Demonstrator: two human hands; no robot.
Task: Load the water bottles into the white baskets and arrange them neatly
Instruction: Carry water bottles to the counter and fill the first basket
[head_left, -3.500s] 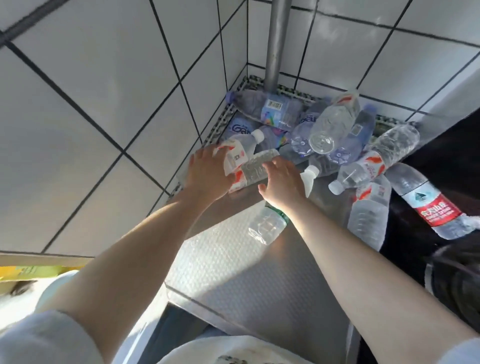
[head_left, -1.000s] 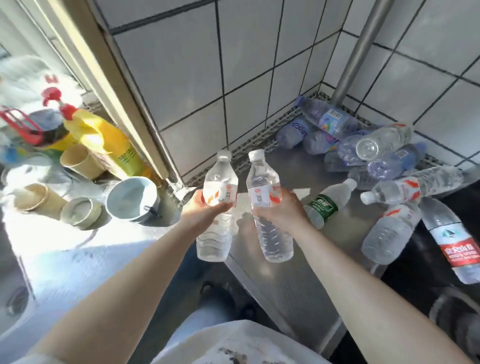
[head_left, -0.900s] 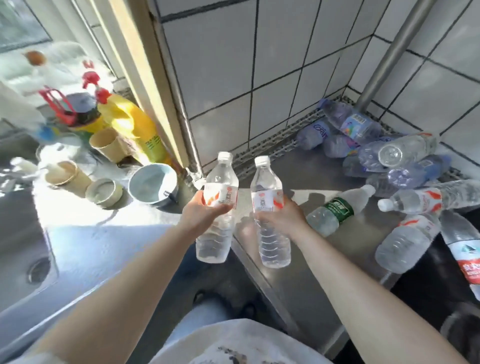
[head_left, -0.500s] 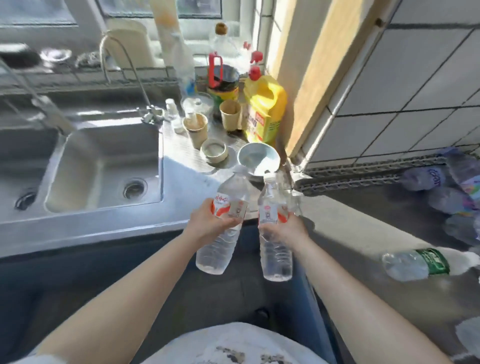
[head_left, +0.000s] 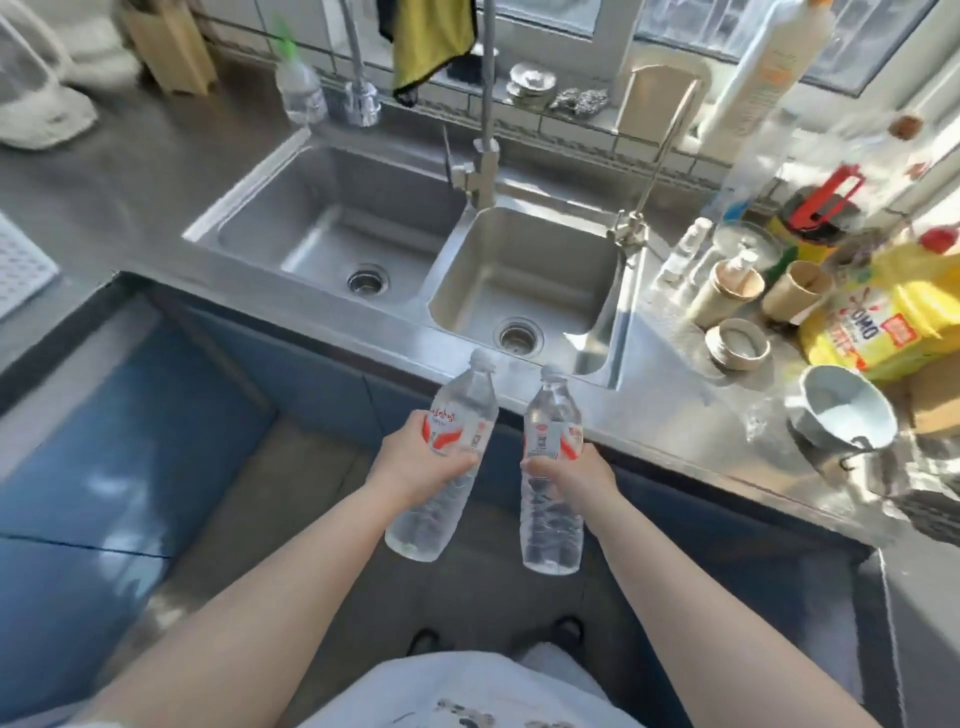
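Observation:
My left hand (head_left: 415, 465) grips a clear water bottle (head_left: 457, 410) with a red and white label, held upright and tilted a little to the right. My right hand (head_left: 574, 475) grips a second clear water bottle (head_left: 550, 415) of the same kind, upright. Both bottles hang in the air in front of a steel double sink (head_left: 415, 249), above the floor. A corner of a white slotted basket (head_left: 21, 265) shows at the far left edge. The pile of other bottles is out of view.
A yellow detergent jug (head_left: 893, 317), paper cups (head_left: 792, 291), a tin (head_left: 737, 343) and a pale bowl (head_left: 841, 405) crowd the counter right of the sink. A small bottle (head_left: 298, 91) and taps (head_left: 485, 130) stand behind it. Blue cabinet fronts (head_left: 104, 441) lie at left.
I lifted two bottles from the corner pile and turned left with them. The view swung from the tiled corner to the sink; the basket corner has come into sight.

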